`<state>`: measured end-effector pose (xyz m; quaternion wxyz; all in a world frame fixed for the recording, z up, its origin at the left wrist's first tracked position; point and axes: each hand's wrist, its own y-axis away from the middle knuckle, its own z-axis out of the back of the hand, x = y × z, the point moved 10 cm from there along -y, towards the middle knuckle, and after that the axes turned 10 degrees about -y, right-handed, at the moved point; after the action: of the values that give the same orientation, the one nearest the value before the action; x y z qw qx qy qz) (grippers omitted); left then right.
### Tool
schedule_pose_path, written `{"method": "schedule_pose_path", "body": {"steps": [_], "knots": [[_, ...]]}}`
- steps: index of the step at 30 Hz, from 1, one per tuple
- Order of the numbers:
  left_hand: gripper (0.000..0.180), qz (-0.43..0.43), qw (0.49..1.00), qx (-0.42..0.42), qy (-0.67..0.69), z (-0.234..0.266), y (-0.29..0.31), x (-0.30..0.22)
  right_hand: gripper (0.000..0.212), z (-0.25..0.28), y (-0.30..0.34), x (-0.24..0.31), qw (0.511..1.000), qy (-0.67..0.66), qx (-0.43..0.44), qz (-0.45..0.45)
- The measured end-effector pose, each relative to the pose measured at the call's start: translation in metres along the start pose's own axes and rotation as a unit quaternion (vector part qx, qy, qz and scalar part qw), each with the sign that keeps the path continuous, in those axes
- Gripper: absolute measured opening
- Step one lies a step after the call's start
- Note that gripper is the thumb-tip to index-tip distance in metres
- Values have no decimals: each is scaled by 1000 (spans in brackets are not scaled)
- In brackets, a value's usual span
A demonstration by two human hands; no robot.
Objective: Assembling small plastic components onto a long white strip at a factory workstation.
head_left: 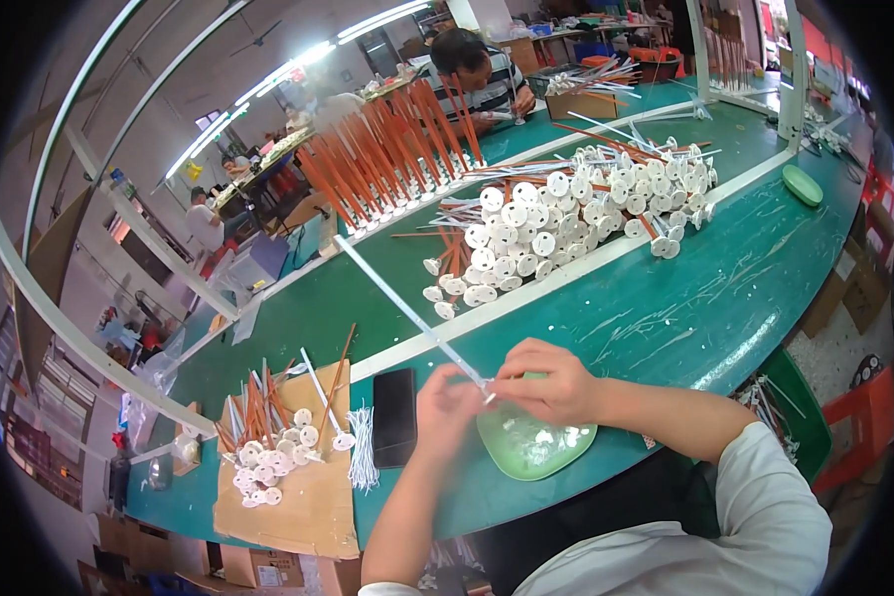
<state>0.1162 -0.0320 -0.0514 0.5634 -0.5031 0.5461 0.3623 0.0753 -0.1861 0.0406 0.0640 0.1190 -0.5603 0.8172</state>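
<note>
A long thin pale rod (pixel 399 300) slants up and away from my hands, its lower end between them. My left hand (pixel 445 409), partly smeared by motion, closes its fingers around the rod near that end. From the right, my right hand (pixel 558 385) pinches at the same end, where a small white tip shows; its fingers hide exactly what they grip. Just below both hands sits a light green dish (pixel 515 471) with small shiny clear pieces in it. Left of my left hand lie a black phone (pixel 395 417) and a bundle of white strings (pixel 364 449).
Cardboard (pixel 303 531) at left bears a pile of white discs on stems (pixel 286 455). Beyond the white rail (pixel 566 281) lies a larger disc pile (pixel 556 223), beside upright brown sticks (pixel 392 159). A co-worker (pixel 467 74) sits opposite. Another green dish (pixel 803 186) stands far right.
</note>
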Motion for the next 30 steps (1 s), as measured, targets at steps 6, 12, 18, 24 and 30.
{"method": "schedule_pose_path", "body": {"steps": [6,12,18,24,30], "knots": [[56,26,999,19,1,-19,14,-2,32,0,-2,18,998,31,-58,12],[60,-5,999,-8,50,-14,12,1,32,-3,-11,10,999,10,-44,10],[43,-10,994,24,109,-15,9,-5,23,-1,-10,-8,994,-94,-19,-50],[42,-43,996,45,58,-17,9,-8,22,-2,-3,-10,994,-66,-42,-74],[32,-45,998,45,3,-19,10,-15,21,-2,1,-19,994,-77,-44,-70]]}}
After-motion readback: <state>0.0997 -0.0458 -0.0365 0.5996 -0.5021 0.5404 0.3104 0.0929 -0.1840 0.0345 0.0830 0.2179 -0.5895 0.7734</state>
